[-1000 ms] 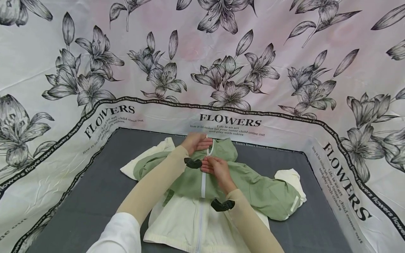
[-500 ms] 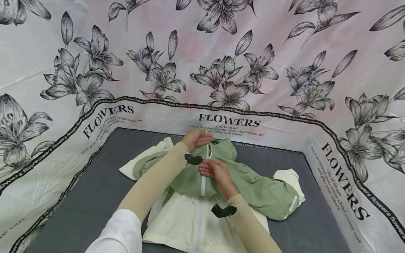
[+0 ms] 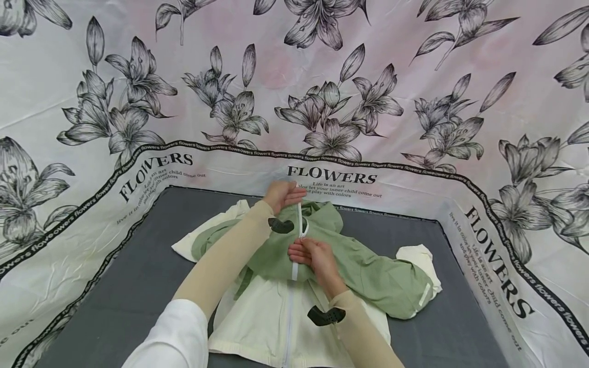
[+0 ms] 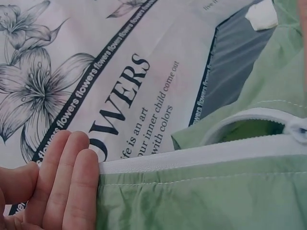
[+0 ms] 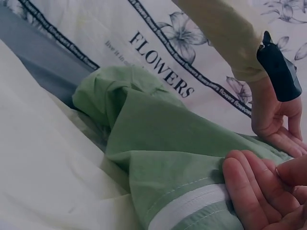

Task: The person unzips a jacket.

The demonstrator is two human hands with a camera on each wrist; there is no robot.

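A light green jacket [image 3: 368,266] with a white zipper [image 3: 300,217] lies on the table, over a cream zip-up jacket [image 3: 257,327]. My left hand [image 3: 281,197] pinches the top end of the zipper's left edge and holds it raised at the far side. Lower down, my right hand [image 3: 317,255] pinches at the zipper slider [image 4: 298,129], its other fingers laid along the front. Between the hands the left tape runs taut. The right tape curves away, leaving a gap above the slider. Below the right hand the zipper is a single white strip.
The dark grey tabletop [image 3: 115,296] is bordered by a white flower-printed sheet [image 3: 239,168], which rises as a backdrop. Cream sleeve ends [image 3: 421,260] stick out past the green sleeves. A black band [image 3: 325,315] sits on each wrist.
My left hand has risen slightly with the zipper's top end, and my right hand has slid a little down the front. The stretch of tape between them is longer.
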